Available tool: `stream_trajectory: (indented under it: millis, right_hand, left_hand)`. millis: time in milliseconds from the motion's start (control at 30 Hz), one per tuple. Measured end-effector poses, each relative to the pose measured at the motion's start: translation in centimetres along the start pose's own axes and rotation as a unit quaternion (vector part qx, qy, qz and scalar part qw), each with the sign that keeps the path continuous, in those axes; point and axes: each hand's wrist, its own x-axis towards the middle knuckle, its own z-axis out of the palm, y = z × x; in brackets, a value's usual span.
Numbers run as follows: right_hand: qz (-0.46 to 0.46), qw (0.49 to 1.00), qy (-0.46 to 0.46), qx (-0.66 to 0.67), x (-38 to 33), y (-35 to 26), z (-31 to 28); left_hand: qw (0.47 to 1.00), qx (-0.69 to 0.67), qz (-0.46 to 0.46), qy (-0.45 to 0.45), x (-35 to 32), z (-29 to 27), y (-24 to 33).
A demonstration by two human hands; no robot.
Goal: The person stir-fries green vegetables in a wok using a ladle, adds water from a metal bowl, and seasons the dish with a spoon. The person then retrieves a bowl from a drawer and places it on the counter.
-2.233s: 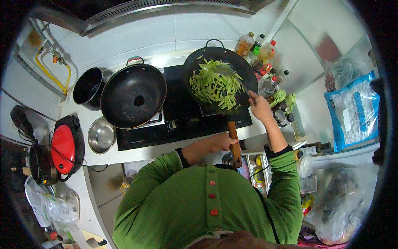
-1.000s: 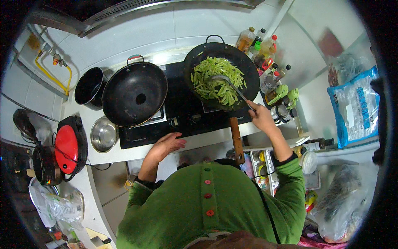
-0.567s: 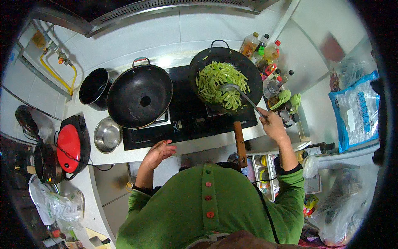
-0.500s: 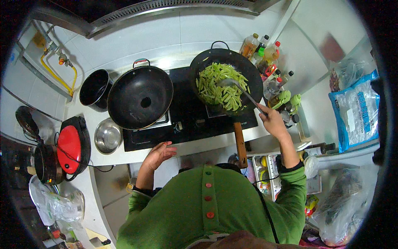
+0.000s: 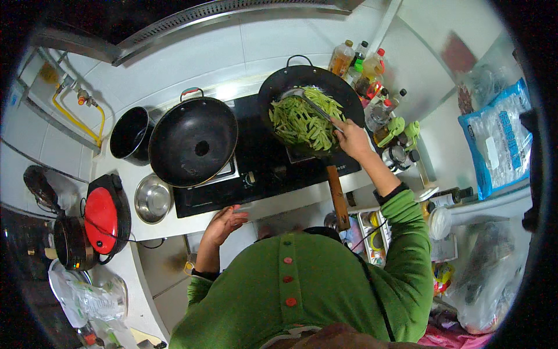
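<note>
My right hand (image 5: 353,139) is closed round the handle of a metal spatula (image 5: 318,109). The spatula's head lies at the far left part of a black wok (image 5: 349,102), among sliced green vegetable strips (image 5: 311,129). The wok sits on the right side of a black gas stove (image 5: 261,166), its wooden handle (image 5: 337,198) pointing toward me. Holding nothing, my left hand (image 5: 225,224) hovers near the stove's front edge, fingers extended. A second black wok (image 5: 192,136), with no food in it, rests on the stove's left side.
Left of the stove stand a black pot (image 5: 132,134), a steel bowl (image 5: 153,199) and a red electric griddle (image 5: 100,220). Several seasoning bottles (image 5: 378,113) crowd the right of the wok. A range hood (image 5: 232,11) hangs above. A white shelf rack (image 5: 372,238) is below, at right.
My right hand has moved left and farther away, carrying the spatula's head toward the wok's far left side. The strips have shifted. My left hand stays nearly in place; the whole view has tilted slightly.
</note>
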Motion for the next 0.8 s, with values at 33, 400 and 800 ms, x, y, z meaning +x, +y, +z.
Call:
stream_trajectory:
  millis: [33, 400, 800]
  right_hand:
    - [0.005, 1.000, 0.007, -0.004, -0.4, 0.3, -0.8]
    - [0.061, 0.992, 0.027, -0.111, -5.1, 4.5, -7.3]
    - [0.029, 0.988, -0.045, -0.144, -8.7, 1.3, -10.8]
  left_hand:
    - [1.000, -0.011, -0.003, 0.001, 0.1, 0.0, 0.0]
    - [0.999, 0.018, -0.003, -0.029, 2.1, 1.5, 1.1]
    - [0.999, 0.020, -0.020, -0.032, 2.6, 0.8, 0.3]
